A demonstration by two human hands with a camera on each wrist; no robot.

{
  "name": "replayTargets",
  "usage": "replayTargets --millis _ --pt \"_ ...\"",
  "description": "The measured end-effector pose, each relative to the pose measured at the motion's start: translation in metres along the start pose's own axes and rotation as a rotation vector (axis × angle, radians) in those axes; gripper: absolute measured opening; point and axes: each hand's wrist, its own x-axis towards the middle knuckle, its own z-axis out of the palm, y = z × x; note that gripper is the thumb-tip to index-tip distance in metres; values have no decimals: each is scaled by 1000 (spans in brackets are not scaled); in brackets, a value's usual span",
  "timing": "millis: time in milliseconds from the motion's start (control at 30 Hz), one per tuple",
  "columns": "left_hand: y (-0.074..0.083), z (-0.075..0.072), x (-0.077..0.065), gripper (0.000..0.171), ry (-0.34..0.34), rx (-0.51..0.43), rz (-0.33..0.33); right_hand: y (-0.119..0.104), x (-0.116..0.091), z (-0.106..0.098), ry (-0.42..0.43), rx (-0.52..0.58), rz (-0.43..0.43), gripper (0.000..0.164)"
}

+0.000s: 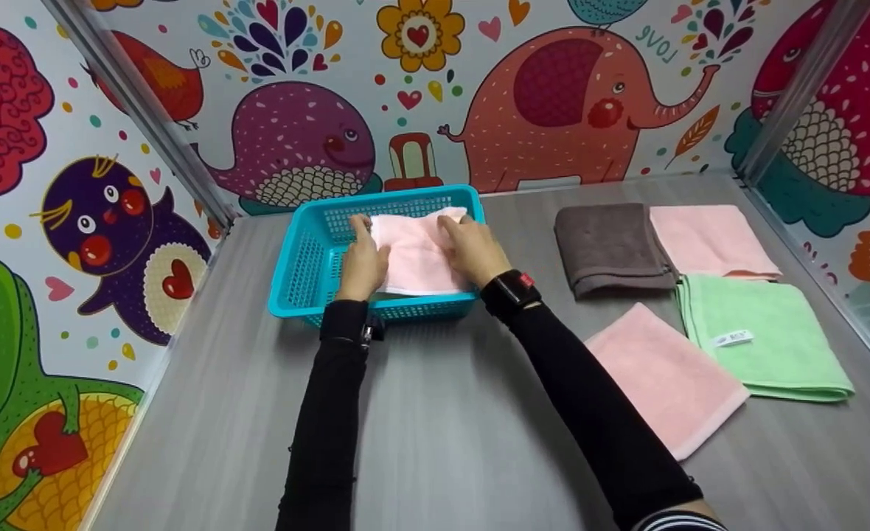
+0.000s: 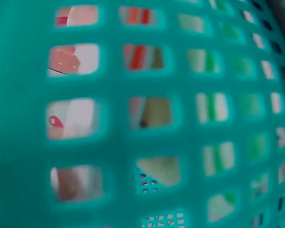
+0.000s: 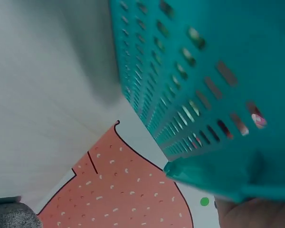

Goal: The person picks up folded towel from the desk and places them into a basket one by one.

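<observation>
A pink towel [image 1: 416, 254] with white edging lies inside the right part of a turquoise plastic basket [image 1: 287, 287]. My left hand [image 1: 363, 265] pinches the towel's left side, thumb toward the front. At its right side, my right hand [image 1: 477, 249] grips the towel near the upper corner. Some fingertips of both hands are hidden by the cloth. The left wrist view is filled by the basket's perforated wall [image 2: 114, 85]. In the right wrist view the basket's outer side [image 3: 218, 156] shows, with part of my right hand [image 3: 256, 213] at the lower edge.
To the right lie a folded brown towel [image 1: 612, 247], a folded pink towel [image 1: 711, 240], a folded green towel [image 1: 767, 332] with a white label, and another pink towel [image 1: 649, 369] beside my right forearm. Cartoon-printed walls [image 1: 420, 96] enclose the grey table [image 1: 435, 428].
</observation>
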Motion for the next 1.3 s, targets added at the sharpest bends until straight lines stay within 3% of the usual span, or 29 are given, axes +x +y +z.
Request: replayTargets --millis 167,333,433,633,733,833,1000,1100,1300 --pt "-5 3 -4 21 -91 102 23 0 2 12 66 -247 -32 28" --pt "-5 3 -8 41 -194 175 -52 2 3 12 -16 -497 54 36" --pt "-4 3 -10 58 -238 224 -108 3 2 10 -89 -527 81 45" --pt "0 4 -9 60 -253 302 -104 3 4 9 -134 -558 76 48" --pt "1 5 -8 59 -263 328 -105 4 5 9 -113 -553 62 46" --pt "2 7 -8 59 -259 362 -104 6 4 11 -66 -473 61 40" --pt "1 8 -10 51 -125 407 -54 8 2 10 19 -345 70 32" --pt "3 10 -10 40 -40 422 11 10 0 7 36 -299 85 33" --pt "8 7 -21 28 27 362 203 10 -5 -1 30 -164 117 37"
